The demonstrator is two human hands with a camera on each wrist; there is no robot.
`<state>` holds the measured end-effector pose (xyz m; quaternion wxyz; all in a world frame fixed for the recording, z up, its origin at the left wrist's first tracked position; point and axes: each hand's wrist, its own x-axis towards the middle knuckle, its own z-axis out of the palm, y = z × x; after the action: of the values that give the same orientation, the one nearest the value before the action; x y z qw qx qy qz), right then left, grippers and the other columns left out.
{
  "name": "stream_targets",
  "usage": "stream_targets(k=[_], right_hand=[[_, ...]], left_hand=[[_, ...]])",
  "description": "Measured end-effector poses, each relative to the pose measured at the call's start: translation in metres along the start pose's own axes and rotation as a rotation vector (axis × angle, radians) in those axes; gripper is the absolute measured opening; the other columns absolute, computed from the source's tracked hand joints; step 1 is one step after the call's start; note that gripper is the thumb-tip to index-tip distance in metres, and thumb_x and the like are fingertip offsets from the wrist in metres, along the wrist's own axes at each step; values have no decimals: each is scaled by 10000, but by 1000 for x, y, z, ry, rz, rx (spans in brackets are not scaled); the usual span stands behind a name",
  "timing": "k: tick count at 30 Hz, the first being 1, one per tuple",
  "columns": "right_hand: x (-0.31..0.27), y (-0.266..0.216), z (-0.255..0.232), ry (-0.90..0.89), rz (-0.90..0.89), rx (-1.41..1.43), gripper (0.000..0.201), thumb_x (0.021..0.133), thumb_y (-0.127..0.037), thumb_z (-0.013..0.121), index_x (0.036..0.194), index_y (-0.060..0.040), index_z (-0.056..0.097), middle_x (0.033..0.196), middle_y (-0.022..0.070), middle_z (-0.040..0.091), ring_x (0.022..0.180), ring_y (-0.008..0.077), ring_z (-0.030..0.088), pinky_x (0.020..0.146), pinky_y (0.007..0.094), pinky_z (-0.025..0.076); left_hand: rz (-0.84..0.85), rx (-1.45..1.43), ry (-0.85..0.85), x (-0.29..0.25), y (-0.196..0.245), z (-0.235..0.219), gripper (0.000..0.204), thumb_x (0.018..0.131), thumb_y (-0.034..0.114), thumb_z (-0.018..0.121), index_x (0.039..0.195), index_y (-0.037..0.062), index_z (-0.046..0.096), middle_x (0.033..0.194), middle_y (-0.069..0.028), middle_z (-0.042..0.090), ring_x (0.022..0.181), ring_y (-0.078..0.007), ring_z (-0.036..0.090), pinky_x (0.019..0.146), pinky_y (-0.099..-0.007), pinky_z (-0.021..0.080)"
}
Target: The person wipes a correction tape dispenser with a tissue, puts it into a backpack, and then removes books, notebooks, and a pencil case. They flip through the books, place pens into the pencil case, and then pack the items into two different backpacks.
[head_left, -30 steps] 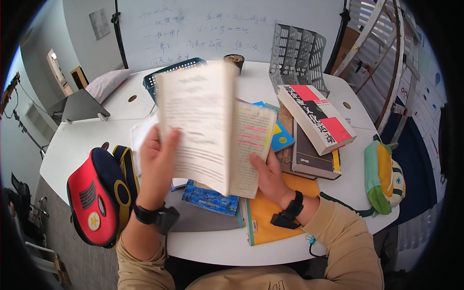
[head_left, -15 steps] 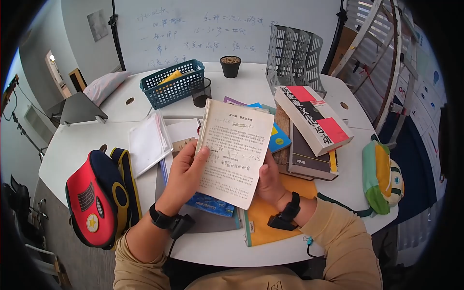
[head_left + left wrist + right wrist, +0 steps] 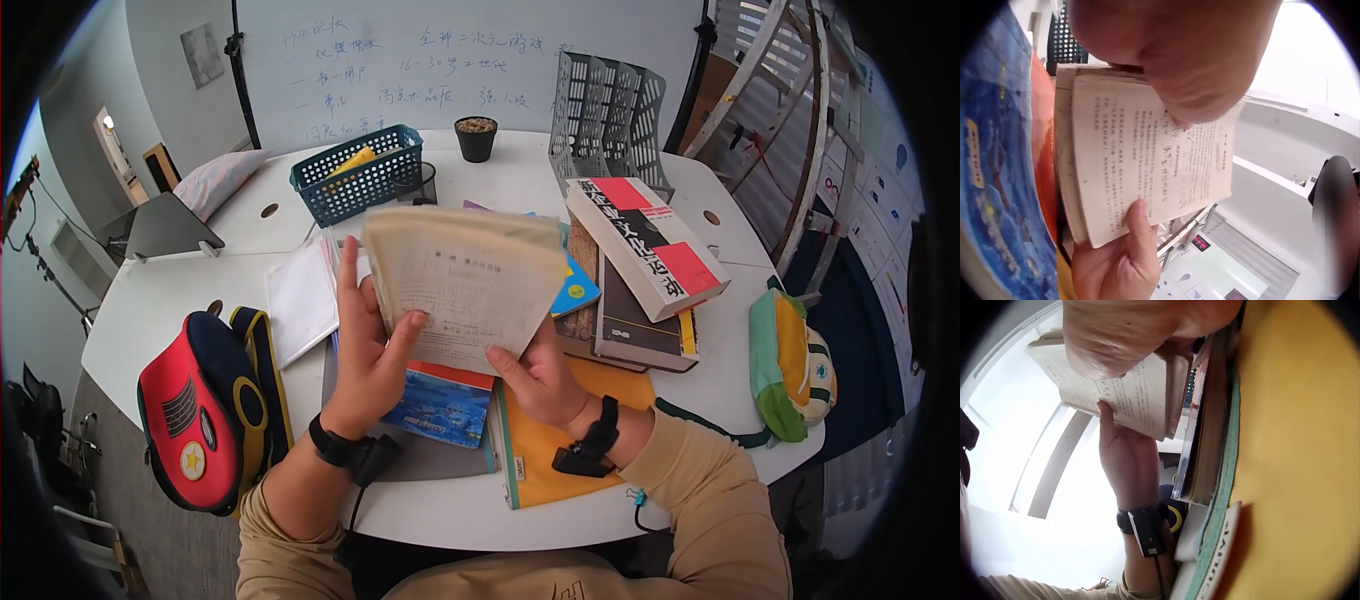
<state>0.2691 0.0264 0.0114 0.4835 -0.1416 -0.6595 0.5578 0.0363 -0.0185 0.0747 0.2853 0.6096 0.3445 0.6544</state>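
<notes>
Cream-paged rectangular paper book (image 3: pixel 465 285), gripped two-handed.
Left hand (image 3: pixel 368 368) and right hand (image 3: pixel 545 385) pinch its sides — thumbs in front, fingers narrowly parted around it, some hidden — likely steadying loose pages.

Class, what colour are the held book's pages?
Cream pages, clearest in the left wrist view.

Handwriting on the far whiteboard (image 3: pixel 470 75) includes "16-30" and "全球二次元游戏". The thick red, black and white book (image 3: pixel 650 245) at right reads "新企业文化运动". Print on the worn book (image 3: pixel 465 300) at centre and the near yellow pouch's label (image 3: pixel 1218 553) cannot be read reliably.
</notes>
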Motion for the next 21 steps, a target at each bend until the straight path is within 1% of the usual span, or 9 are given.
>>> stream_targets(k=[2, 3, 6, 7, 9, 12, 15, 17, 21], right_hand=[[-4, 4, -3, -42, 33, 17, 705, 1164, -40, 644, 1742, -29, 240, 1726, 158, 426, 1623, 214, 405, 1328, 417, 373], [-4, 2, -3, -80, 39, -51, 709, 1160, -40, 648, 1741, -33, 241, 1722, 158, 434, 1619, 218, 410, 1324, 416, 375], [-2, -4, -5, -162, 53, -231, 729, 1152, -53, 665, 1747, -43, 243, 1710, 162, 460, 1609, 230, 429, 1315, 416, 386], [-3, -4, -7, -167, 56, -275, 740, 1152, -64, 676, 1753, -44, 246, 1706, 165, 470, 1606, 236, 438, 1313, 416, 391], [-1, -6, -7, -167, 60, -307, 737, 1149, -87, 698, 1753, -41, 278, 1690, 171, 504, 1590, 248, 470, 1302, 418, 409], [2, -12, -5, -149, 63, -276, 684, 1140, -124, 741, 1719, -31, 389, 1652, 170, 577, 1546, 265, 543, 1274, 419, 450], [3, -15, -5, -119, 35, -305, 619, 1117, -160, 797, 1657, -29, 524, 1595, 157, 658, 1480, 268, 625, 1229, 416, 499], [4, -17, -5, -92, -21, -384, 586, 1099, -176, 830, 1617, -32, 597, 1543, 149, 718, 1422, 264, 683, 1188, 410, 539], [2, -17, -5, -86, -20, -455, 557, 1074, -178, 864, 1574, -40, 659, 1468, 144, 779, 1343, 253, 744, 1125, 393, 589]], left_hand=[[-133, -118, -11, -7, -10, -15, 766, 1091, -10, 682, 1757, -4, 304, 1584, -160, 627, 1460, -234, 629, 1248, -400, 480], [-201, -177, -17, -10, -12, -19, 784, 1071, -8, 703, 1749, -2, 310, 1566, -158, 637, 1462, -238, 630, 1251, -406, 480], [-217, -29, -118, -14, -12, -24, 776, 1027, 10, 747, 1701, 10, 362, 1576, -159, 630, 1456, -234, 631, 1229, -406, 504], [-214, -50, -103, -13, -11, -22, 753, 1021, 25, 776, 1672, 11, 397, 1567, -162, 642, 1441, -233, 641, 1219, -405, 512], [-208, -91, -70, -8, -5, -17, 707, 1010, 54, 833, 1613, 14, 467, 1548, -169, 665, 1410, -231, 661, 1199, -404, 530], [-305, -35, -126, -6, -1, -18, 688, 975, 95, 919, 1559, 5, 566, 1470, -151, 738, 1342, -217, 705, 1170, -404, 554], [-248, 38, -166, -2, 2, -15, 656, 945, 117, 973, 1500, -7, 645, 1384, -130, 792, 1287, -198, 736, 1136, -393, 576], [-243, -8, -174, -2, 2, -15, 617, 941, 105, 975, 1471, -9, 680, 1366, -115, 808, 1265, -178, 743, 1113, -381, 587], [-224, 17, -265, -1, 2, -20, 491, 949, 68, 963, 1383, -14, 750, 1290, -84, 842, 1191, -145, 763, 1056, -346, 608]])
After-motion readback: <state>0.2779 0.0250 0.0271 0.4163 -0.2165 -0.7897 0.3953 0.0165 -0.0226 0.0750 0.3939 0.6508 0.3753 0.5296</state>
